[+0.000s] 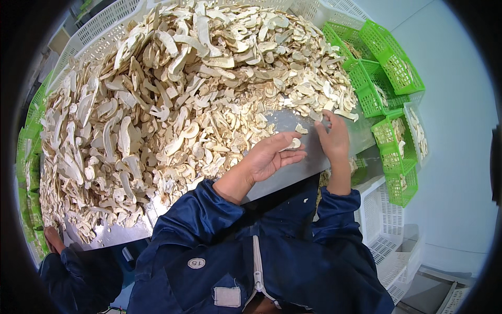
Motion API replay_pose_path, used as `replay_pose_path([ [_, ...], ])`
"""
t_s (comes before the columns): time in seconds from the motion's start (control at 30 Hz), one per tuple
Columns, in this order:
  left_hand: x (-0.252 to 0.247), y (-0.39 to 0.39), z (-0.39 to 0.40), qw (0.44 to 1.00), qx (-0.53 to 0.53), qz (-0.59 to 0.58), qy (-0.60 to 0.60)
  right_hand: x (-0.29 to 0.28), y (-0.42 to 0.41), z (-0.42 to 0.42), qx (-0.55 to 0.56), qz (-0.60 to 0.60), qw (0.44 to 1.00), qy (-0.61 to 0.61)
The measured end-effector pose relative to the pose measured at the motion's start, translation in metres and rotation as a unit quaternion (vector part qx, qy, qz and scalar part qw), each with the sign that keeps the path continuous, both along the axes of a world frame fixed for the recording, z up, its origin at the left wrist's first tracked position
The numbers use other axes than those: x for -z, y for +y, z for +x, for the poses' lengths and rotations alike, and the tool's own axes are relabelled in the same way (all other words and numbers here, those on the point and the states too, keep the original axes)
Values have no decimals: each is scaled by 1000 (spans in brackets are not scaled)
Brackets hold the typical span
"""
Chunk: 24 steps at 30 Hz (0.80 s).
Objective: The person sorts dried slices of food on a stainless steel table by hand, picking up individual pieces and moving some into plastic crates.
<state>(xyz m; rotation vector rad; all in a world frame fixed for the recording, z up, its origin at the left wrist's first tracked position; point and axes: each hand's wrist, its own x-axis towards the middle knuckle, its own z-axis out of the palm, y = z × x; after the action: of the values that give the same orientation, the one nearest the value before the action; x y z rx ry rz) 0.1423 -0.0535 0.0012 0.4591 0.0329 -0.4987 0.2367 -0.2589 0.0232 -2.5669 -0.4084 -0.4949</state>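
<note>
A large heap of dried mushroom slices lies before me on a metal table. My left hand is palm up over the table's near edge, with a pale mushroom slice held in its curled fingers. Just past its fingertips is a small mushroom piece. To the right, my right hand has thumb and forefinger apart. Its fingertips are close to a thin slice at the heap's edge; whether they touch it is hard to tell.
Green plastic baskets with slices line the table's right end, and more green baskets stand at the far left. White crates edge the back; another white crate is low at right. A co-worker's hand is at lower left.
</note>
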Motion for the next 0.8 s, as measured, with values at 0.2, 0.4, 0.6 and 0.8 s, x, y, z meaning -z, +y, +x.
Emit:
replay_pose_path([
  [0.2,4,2,2,999,0,40,-19,-1,6,-3,29,-10,996,80],
  [0.4,-4,2,2,999,-33,6,6,1,5,-14,-8,382,882,276],
  [0.6,-1,2,5,994,-42,-98,20,-4,10,-27,-127,259,953,86],
  [0.8,-1,2,5,995,-53,-86,25,2,7,-29,-139,241,958,69],
])
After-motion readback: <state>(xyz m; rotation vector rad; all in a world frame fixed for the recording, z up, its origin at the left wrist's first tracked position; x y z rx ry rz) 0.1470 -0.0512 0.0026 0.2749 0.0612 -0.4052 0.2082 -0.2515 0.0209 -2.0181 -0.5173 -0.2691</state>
